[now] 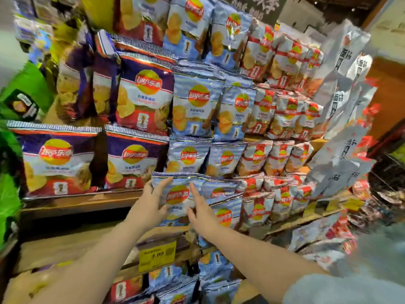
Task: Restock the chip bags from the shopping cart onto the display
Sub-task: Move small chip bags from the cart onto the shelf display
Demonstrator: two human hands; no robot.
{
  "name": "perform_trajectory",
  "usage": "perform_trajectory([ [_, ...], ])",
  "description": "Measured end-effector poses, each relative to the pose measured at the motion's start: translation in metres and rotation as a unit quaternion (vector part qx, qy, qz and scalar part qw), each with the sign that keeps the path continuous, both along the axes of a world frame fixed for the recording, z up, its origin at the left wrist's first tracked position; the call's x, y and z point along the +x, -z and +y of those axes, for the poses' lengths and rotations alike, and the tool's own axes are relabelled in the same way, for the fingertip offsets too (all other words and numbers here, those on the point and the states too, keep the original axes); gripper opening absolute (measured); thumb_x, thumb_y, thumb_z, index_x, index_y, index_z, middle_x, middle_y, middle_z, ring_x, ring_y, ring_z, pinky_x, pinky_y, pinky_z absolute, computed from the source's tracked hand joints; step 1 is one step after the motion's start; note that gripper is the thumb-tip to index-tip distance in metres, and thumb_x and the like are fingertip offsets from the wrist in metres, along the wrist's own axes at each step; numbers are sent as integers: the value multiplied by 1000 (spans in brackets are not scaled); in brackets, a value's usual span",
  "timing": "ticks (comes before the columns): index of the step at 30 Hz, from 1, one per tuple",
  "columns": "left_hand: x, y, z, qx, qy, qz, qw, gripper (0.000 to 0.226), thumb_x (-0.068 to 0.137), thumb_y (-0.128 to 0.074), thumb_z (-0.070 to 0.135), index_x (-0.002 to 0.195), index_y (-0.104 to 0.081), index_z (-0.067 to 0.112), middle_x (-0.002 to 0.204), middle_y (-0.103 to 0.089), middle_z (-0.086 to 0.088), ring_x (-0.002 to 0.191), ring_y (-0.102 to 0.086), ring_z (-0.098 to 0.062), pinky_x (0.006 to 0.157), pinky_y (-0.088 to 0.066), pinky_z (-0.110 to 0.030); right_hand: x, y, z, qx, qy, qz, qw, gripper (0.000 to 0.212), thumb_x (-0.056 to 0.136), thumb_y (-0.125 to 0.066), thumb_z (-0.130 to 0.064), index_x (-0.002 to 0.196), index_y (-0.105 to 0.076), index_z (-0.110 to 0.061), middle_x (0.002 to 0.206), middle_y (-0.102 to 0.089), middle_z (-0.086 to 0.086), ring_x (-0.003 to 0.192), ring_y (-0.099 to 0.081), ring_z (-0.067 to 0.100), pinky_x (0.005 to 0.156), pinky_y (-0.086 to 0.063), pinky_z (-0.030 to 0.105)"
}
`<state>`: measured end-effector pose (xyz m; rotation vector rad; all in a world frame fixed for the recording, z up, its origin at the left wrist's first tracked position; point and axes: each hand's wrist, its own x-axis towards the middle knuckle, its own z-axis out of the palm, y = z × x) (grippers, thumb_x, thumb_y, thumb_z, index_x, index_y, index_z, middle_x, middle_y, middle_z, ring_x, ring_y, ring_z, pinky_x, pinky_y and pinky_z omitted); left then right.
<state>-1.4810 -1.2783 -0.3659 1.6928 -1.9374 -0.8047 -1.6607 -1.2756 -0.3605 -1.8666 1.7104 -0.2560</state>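
Note:
A light blue chip bag [178, 197] stands upright at the front of the lower shelf [72, 205] of the display. My left hand [151, 201] lies flat against the bag's left side with straight fingers. My right hand [200, 210] presses its right side, fingers straight and pointing up. More light blue bags [192, 110] fill the rows above, purple bags [133, 159] stand to the left and red and white bags [282, 200] to the right. The shopping cart is out of view.
A yellow price tag [157, 255] hangs on the shelf edge below my hands. Further chip bags [173, 279] sit on the level under it. White hanging packs [341, 102] crowd the right end. Green bags [13, 110] stand at the far left.

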Motion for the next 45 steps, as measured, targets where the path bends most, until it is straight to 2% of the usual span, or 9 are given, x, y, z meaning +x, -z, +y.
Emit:
perform_trajectory([
  [3, 6, 24, -10, 18, -4, 28, 999, 74, 94, -56, 27, 146, -7, 46, 153, -7, -22, 81, -63, -23, 67, -48, -31, 7, 7, -10, 65, -19, 22, 997, 70, 103, -38, -18, 149, 9, -43, 144, -37, -10, 49, -39, 7, 51, -35, 23],
  [6, 7, 48, -19, 24, -19, 59, 998, 71, 95, -54, 23, 145, -11, 47, 147, -19, -19, 63, -58, -15, 60, -47, -27, 10, 21, -19, 92, -24, 22, 995, 77, 101, -40, -20, 141, 15, -57, 159, -14, 3, 53, -43, 12, 52, -38, 26],
  [18, -28, 97, -38, 121, -36, 120, 985, 67, 97, -45, 9, 146, -15, 42, 150, -11, -16, 80, -55, -12, 70, -48, -28, 23, 54, -51, 176, 139, -30, 974, 95, 96, -48, -4, 133, 19, -61, 156, 27, 9, 85, -55, 22, 67, -51, 30],
  [24, -44, 88, -42, 159, -66, 106, 979, 71, 96, -40, 0, 149, -10, 38, 155, 12, -15, 63, -53, -19, 50, -36, -23, 32, 56, -46, 164, 193, -73, 965, 87, 98, -44, -8, 141, 16, -55, 153, 30, 15, 96, -64, 24, 75, -54, 33],
  [29, -44, 81, -40, 138, -71, 162, 975, 68, 95, -44, 0, 148, -18, 33, 154, -1, -15, 95, -59, -27, 66, -42, -25, 41, 62, -34, 135, 234, -82, 959, 75, 101, -39, -12, 149, 12, -40, 154, 31, 5, 127, -47, 25, 86, -52, 34],
  [33, -37, 79, -40, 119, -69, 174, 975, 63, 95, -47, 2, 145, -24, 34, 150, -9, -13, 75, -57, -13, 63, -45, -23, 37, 62, -32, 106, 209, -81, 969, 70, 103, -34, -14, 150, 15, -29, 154, 31, -7, 138, -32, 26, 93, -45, 25],
  [37, -37, 73, -33, 100, -67, 160, 980, 47, 95, -50, 6, 136, -38, 26, 153, -7, -13, 102, -57, -27, 74, -40, -25, 30, 64, -33, 96, 189, -114, 971, 71, 102, -33, -8, 150, 16, -25, 156, 26, -6, 145, -13, 18, 89, -29, 12],
  [42, -35, 77, -30, 76, -58, 149, 984, 42, 95, -51, 9, 130, -41, 29, 148, -15, -13, 74, -56, -11, 70, -46, -28, 25, 69, -29, 65, 179, -112, 975, 72, 100, -31, -1, 150, 13, -27, 157, 19, -7, 143, -19, 16, 86, -34, 14],
  [45, -31, 87, -33, 93, -46, 121, 987, 48, 95, -53, 10, 134, -38, 33, 150, -8, -14, 94, -62, -21, 79, -48, -30, 21, 73, -31, 66, 160, -109, 979, 73, 98, -32, 4, 149, 10, -29, 156, 25, -2, 147, -3, 20, 93, -35, 20],
])
